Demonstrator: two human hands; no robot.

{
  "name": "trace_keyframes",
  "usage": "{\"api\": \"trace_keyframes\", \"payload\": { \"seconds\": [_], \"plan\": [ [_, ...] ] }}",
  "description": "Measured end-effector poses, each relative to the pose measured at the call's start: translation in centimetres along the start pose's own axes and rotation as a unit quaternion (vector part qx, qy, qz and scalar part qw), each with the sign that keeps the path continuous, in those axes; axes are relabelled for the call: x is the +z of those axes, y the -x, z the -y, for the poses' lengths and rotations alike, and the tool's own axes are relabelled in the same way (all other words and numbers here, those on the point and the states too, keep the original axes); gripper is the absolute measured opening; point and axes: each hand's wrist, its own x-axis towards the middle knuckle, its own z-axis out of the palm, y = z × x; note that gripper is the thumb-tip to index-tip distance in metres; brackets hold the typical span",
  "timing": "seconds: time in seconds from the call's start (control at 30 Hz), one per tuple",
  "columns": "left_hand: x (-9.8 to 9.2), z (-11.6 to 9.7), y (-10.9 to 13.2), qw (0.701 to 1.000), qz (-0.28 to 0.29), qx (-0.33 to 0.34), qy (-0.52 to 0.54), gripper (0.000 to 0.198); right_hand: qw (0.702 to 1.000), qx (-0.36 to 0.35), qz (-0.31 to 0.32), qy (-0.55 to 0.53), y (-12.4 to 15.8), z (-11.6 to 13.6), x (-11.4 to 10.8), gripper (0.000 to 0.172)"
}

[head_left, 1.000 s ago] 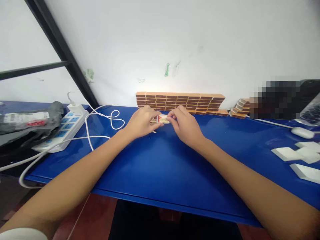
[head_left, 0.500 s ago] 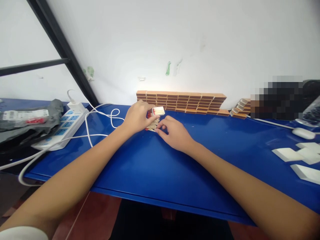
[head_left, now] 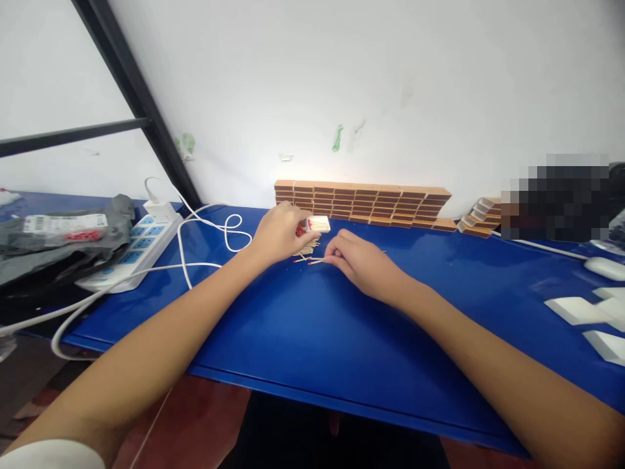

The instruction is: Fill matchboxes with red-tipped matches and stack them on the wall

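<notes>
My left hand [head_left: 278, 233] grips a small open matchbox tray [head_left: 318, 225] filled with red-tipped matches, holding it just above the blue table [head_left: 312, 326]. Under it lies a small pile of loose matches [head_left: 308, 248]. My right hand [head_left: 359, 264] rests on the table to the right of the pile, its fingertips pinched on a couple of matches [head_left: 312, 260] that stick out to the left.
A long stacked row of brown matchboxes [head_left: 364, 203] stands against the white wall. A white power strip [head_left: 131, 251] with cables and a grey bag [head_left: 58, 238] lie left. White trays [head_left: 581, 312], a mouse [head_left: 603, 268] and more matchboxes [head_left: 481, 218] are at right.
A second ago both hands held the matchbox tray together. The right hand has let go, dropped to the table and pinched loose matches; the left hand keeps the tray.
</notes>
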Motion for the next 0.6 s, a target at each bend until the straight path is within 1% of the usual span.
{"api": "trace_keyframes", "payload": {
  "seconds": [0.1, 0.17, 0.23, 0.37, 0.47, 0.6],
  "plan": [
    [0.2, -0.2, 0.1, 1.000, 0.010, 0.019, 0.005, 0.024, 0.998, -0.013, -0.059, 0.027, -0.1, -0.8, -1.1, 0.010],
    [0.3, -0.3, 0.2, 0.999, 0.016, 0.028, 0.014, 0.026, 0.994, -0.005, -0.101, 0.032, -0.3, -1.2, -1.5, 0.010],
    [0.6, -0.6, 0.3, 0.998, 0.023, 0.043, 0.026, 0.030, 0.992, 0.011, -0.122, 0.034, -0.5, -1.4, -1.5, 0.011],
    [1.0, -1.2, 0.7, 0.996, 0.034, 0.066, 0.052, 0.032, 0.992, 0.033, -0.110, 0.057, -0.6, -2.1, -0.7, 0.009],
    [1.0, -1.6, 0.8, 0.996, 0.035, 0.064, 0.060, 0.030, 0.991, 0.026, -0.102, 0.085, -0.5, -2.4, -0.3, 0.011],
    [0.9, -1.8, 0.9, 0.995, 0.040, 0.064, 0.071, 0.026, 0.990, 0.020, -0.086, 0.111, -0.6, -2.3, -0.4, 0.015]
  ]
}}
